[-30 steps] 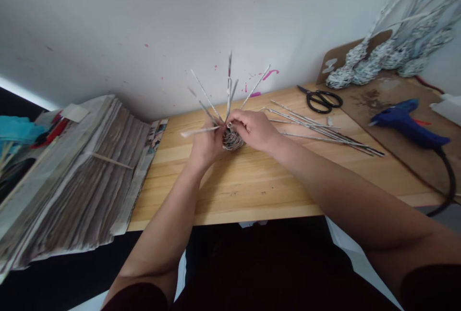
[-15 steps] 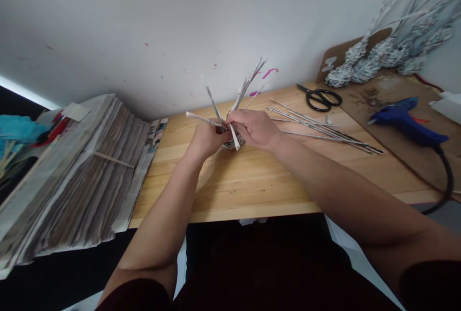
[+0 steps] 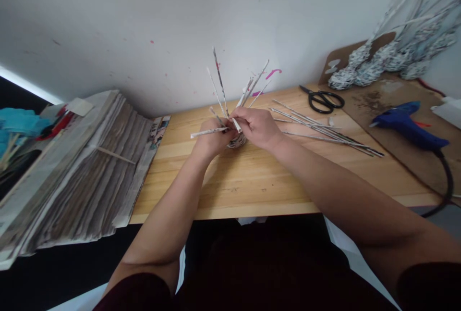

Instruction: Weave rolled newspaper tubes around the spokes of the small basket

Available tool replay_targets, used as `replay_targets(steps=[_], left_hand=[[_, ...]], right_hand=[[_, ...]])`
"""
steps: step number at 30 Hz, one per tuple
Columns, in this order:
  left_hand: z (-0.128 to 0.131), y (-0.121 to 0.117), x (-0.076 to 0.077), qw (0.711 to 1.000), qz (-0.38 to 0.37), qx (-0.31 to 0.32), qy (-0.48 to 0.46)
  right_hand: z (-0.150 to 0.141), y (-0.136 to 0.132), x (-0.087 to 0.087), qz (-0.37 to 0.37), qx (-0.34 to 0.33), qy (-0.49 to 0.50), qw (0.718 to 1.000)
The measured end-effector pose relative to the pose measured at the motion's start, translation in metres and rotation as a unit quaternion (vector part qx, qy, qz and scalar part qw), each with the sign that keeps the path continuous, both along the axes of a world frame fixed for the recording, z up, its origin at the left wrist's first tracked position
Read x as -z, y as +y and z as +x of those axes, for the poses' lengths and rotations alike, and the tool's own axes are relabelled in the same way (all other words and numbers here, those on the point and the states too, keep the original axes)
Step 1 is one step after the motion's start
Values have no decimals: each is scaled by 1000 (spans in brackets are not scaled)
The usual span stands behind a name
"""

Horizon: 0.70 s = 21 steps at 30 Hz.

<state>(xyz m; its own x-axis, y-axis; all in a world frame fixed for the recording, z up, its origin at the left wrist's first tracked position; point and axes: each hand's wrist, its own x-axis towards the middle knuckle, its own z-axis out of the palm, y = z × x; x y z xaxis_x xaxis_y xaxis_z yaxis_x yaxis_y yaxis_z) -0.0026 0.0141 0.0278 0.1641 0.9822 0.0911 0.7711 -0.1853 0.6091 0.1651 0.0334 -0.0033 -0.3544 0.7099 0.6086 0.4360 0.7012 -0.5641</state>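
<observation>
A small woven paper piece (image 3: 236, 142) rests on the wooden table between my hands, its lower part showing below my fingers. Several rolled paper sticks (image 3: 218, 74) fan up and outward from it; one points left across my left hand. My left hand (image 3: 212, 139) is closed around the left side of the piece, fingertips partly hidden. From the right, my right hand (image 3: 260, 127) pinches a white paper stick (image 3: 236, 125) whose open end faces me. Where the sticks cross the weave is covered by my fingers.
Loose paper sticks (image 3: 317, 130) lie right of my hands, with black scissors (image 3: 322, 99) behind them. A blue glue gun (image 3: 406, 125) sits on brown cardboard (image 3: 367, 109). Finished woven pieces (image 3: 378, 63) stand at back right. A tall newspaper stack (image 3: 82, 171) is at left.
The upright sticks at the left have shifted and now stand taller, and the left-pointing stick has swung lower. The stick at my right hand is turned more toward me. Both hands stay at the weave.
</observation>
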Motion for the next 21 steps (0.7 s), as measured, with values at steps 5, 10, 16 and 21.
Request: replay_targets(steps=[5,10,16,21], left_hand=[[2,2,0,999,15,-22,32],[-4,6,8,999,36,11,-8],[-19,7,8,993,11,84,-85],[-24,8,7,969,-64,89,-219]], right_hand=[[1,2,-2,-21,-3,41,999],[5,4,-3,-123,-62,60,989],[6,8,-3,-179,-65,81,978],[4,7,-3,-152,-44,69,985]])
